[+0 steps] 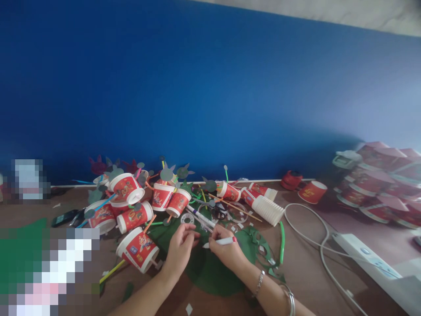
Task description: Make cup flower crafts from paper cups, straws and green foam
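Observation:
My right hand is closed around a white pen with a red band, its tip pointing left over a dark green felt sheet on the floor. Just left of it, my left hand rests on the felt with its fingers curled and pinched together near the pen tip; what they hold is too small to make out. A roll of clear tape and more pens lie just beyond my hands.
A heap of red paper cups with straws and felt shapes lies at the left. A stack of white cups lies at centre right. A white cable and power strip run at the right, beside boxed cups. A blue wall stands behind.

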### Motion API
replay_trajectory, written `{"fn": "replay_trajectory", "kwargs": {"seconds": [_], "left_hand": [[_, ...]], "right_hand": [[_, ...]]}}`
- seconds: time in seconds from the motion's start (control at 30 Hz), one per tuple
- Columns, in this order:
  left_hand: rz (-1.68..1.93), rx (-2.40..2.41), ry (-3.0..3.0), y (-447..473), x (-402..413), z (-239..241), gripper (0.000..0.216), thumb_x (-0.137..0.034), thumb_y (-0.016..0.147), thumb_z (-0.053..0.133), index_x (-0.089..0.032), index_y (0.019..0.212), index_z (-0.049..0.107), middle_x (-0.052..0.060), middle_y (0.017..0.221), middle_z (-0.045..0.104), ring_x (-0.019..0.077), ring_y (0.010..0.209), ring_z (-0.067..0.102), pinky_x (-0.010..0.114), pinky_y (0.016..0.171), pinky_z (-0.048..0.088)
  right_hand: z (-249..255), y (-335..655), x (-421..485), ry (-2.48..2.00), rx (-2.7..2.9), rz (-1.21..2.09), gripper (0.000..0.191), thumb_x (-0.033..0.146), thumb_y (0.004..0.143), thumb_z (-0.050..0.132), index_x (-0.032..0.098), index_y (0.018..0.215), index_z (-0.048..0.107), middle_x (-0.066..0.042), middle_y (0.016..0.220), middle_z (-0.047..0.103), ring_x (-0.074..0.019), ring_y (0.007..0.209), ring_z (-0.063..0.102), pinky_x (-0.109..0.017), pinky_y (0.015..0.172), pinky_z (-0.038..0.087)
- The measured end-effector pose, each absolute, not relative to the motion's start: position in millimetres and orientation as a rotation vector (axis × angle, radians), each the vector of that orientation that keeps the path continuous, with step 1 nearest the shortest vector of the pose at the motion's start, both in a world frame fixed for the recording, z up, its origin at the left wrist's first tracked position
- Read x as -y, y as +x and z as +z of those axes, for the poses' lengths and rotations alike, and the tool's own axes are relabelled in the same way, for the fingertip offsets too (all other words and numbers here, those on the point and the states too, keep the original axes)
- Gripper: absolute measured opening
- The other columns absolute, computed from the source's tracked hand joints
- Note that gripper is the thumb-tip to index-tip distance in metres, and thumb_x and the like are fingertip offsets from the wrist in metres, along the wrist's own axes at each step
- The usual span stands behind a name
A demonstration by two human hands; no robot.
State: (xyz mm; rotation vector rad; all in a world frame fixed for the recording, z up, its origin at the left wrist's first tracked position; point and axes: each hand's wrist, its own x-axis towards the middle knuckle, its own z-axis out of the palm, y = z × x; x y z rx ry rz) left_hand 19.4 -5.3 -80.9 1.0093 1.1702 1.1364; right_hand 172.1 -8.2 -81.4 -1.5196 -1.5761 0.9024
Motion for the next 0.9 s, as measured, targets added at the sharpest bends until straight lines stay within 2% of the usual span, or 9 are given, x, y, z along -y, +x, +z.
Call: {"fn": "replay_trajectory", "kwargs": {"seconds": [0.9], "left_hand": [[1.136, -1.166, 1.009, 19.5, 5.6, -81.4, 0.018, -0.024, 0.07, 0.054, -0.017, 0.087, 0.055, 0.004, 0.076, 0.066, 0.0212, 0.083, 0.065, 0.034, 0.076, 0.053]], "right_hand": [[-77.1, 172.5, 10.0, -1.507, 1.595, 0.965, 0.012, 0.014, 0.06, 0.047, 0.02, 0.052, 0.041, 0.005, 0.046, 0.048, -0.0093, 0.045, 0.04, -0.02, 0.042, 0.026]]}}
